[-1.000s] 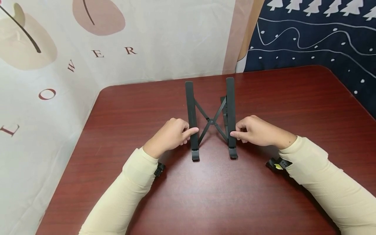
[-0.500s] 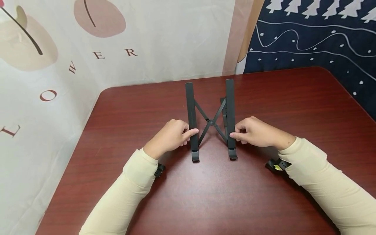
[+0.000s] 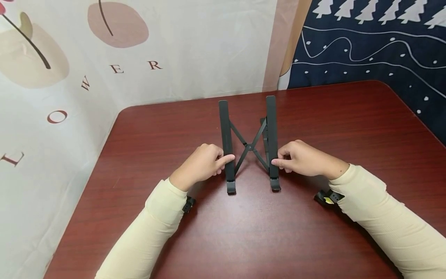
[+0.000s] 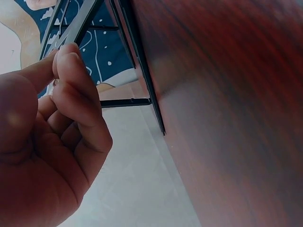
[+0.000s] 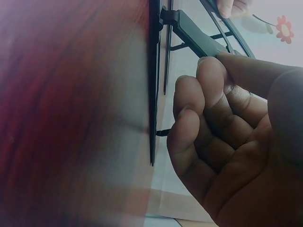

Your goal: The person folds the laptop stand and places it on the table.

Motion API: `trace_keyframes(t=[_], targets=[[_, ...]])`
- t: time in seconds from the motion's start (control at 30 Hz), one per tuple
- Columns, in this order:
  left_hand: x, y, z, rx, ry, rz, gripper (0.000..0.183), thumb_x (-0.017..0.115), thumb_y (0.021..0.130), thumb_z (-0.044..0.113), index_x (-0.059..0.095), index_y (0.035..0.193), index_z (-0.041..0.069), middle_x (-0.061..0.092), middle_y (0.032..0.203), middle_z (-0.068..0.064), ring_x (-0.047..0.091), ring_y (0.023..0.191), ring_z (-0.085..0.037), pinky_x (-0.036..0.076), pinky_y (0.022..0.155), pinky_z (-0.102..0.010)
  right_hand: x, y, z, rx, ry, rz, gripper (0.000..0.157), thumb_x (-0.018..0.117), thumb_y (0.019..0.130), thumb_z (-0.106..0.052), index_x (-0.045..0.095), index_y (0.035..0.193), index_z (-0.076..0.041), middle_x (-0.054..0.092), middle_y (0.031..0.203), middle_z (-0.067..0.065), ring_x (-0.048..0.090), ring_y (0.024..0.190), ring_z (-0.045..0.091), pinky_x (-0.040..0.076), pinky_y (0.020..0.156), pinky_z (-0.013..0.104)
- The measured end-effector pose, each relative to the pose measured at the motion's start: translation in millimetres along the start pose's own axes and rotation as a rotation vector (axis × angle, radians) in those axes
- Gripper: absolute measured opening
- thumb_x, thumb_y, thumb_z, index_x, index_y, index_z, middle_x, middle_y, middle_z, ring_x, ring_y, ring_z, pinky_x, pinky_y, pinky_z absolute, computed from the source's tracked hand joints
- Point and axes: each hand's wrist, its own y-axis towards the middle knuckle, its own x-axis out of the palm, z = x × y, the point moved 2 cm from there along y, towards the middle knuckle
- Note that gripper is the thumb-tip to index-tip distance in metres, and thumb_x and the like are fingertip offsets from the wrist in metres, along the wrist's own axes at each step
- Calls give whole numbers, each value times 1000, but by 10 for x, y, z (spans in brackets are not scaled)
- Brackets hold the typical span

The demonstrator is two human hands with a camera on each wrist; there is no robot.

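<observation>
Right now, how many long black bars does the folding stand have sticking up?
2. The left bar is touched by the left hand; the right bar by the right hand. Thin crossed struts join them.

stands: 1 black folding stand (image 3: 249, 145) between the fingers | hands: 2, left hand (image 3: 202, 164), right hand (image 3: 303, 159) | tables: 1 table (image 3: 244, 232) under them

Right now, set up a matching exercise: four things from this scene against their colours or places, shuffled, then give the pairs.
Things:
1. folding stand
2. table
3. left hand
4. right hand

Descriptions:
A. dark red wood grain
B. black, crossed braces in the middle
C. pinches the right-side bar
D. pinches the left-side bar

Pairs: 1-B, 2-A, 3-D, 4-C
</observation>
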Motion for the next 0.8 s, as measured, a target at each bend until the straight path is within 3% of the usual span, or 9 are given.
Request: trace_keyframes(t=[0.6,0.8], targets=[[22,-5,22,7,-1,11,48,61,99,41,62,60,13,65,57,0,61,51,-10,50,54,-28,-7,-30,-21,10,6,-3,37,68,97,-24,59,61,-16,52,54,-6,41,48,6,34,48,23],[6,-18,11,-29,-29,3,49,61,99,43,64,60,14,67,59,-1,65,53,-14,51,55,-29,-7,-3,-19,15,15,-5,38,67,97,-25,61,60,-16,52,53,-7,43,48,6,34,48,23]])
